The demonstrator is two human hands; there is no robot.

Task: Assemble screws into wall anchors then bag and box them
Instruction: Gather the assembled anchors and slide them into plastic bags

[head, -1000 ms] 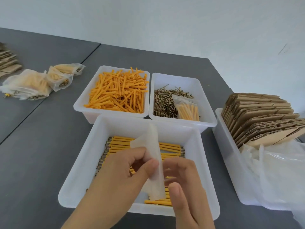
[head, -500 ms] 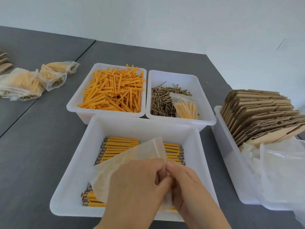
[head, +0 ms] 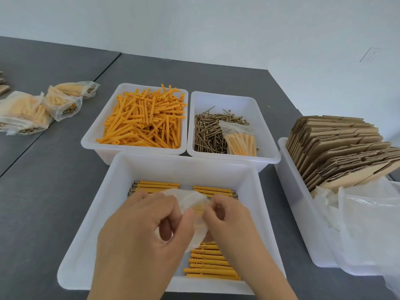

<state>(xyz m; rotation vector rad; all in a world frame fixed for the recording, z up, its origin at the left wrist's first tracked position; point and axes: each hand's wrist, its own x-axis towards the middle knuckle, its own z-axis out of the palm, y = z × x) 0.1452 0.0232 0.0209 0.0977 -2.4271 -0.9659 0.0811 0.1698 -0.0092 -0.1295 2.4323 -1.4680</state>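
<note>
Over the near white bin (head: 91,215), my left hand (head: 142,234) and my right hand (head: 231,226) both pinch a small clear plastic bag (head: 192,204), each on one side of its mouth. Rows of orange anchors with screws in them (head: 207,263) lie in that bin, partly hidden under my hands. Behind it stand a bin of loose orange anchors (head: 145,122) and a bin of loose screws (head: 207,131) with one filled bag (head: 240,139) lying on them.
Several filled bags (head: 43,105) lie on the grey table at far left. A white bin at right holds flat cardboard boxes (head: 337,146) and clear empty bags (head: 368,221). The table's far edge meets a white wall.
The bag went from upright to spread flat, and is now bunched between my two hands, which have moved apart slightly at its mouth. The view has shifted a little.
</note>
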